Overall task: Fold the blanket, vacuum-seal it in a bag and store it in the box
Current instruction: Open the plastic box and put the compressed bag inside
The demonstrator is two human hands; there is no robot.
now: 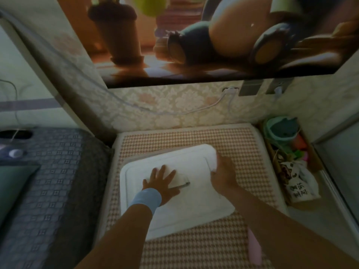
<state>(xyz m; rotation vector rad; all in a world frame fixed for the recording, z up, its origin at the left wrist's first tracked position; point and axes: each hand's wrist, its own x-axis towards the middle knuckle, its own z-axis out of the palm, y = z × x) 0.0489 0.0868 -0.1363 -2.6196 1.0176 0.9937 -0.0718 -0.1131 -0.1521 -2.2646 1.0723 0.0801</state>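
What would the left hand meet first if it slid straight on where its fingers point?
The left hand lies flat on the white blanket; ahead is only more blanket, then the houndstooth mat, then probably the wallpapered wall. Depth is unclear.

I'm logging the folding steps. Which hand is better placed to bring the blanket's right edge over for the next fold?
Right, probably. The right hand grips the blanket at its right edge, while the left hand lies flat on the middle, pinning it.
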